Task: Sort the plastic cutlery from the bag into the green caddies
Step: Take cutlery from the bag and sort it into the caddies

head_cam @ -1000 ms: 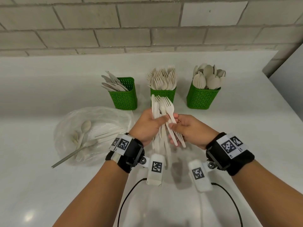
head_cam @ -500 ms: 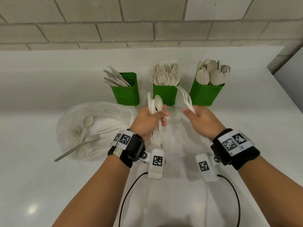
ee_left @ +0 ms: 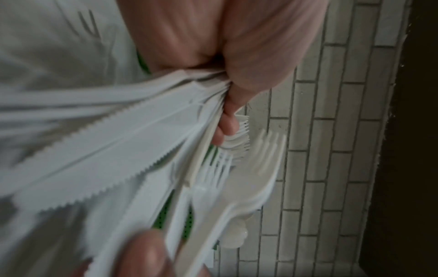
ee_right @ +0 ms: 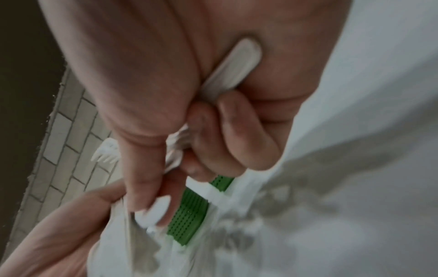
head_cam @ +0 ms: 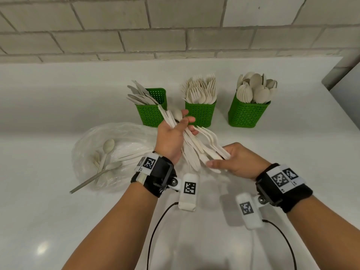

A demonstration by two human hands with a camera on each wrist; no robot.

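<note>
My left hand [head_cam: 180, 129] grips a bundle of white plastic knives [head_cam: 191, 147] with a spoon [head_cam: 177, 114] among them, tilted so its top points up and left. The serrated knife blades [ee_left: 113, 155] fill the left wrist view. My right hand [head_cam: 230, 161] holds a few forks [head_cam: 207, 134] by their handles, just right of the bundle's lower ends, and its fingers reach to those ends. One fork handle end [ee_right: 239, 60] lies against the palm. Three green caddies stand behind: knives [head_cam: 151, 114], forks [head_cam: 200, 115], spoons [head_cam: 247, 114].
A clear plastic bag [head_cam: 93, 141] lies on the white counter [head_cam: 58, 221] at the left, with spoons [head_cam: 108, 147] and a few knives in it. A brick wall [head_cam: 175, 26] runs along the back. Two black cables trail toward me from the wrist cameras.
My right hand, which held the forks up near the fork caddy, has dropped back beside the bundle's lower ends, forks still in it. My left hand has tilted the bundle leftward.
</note>
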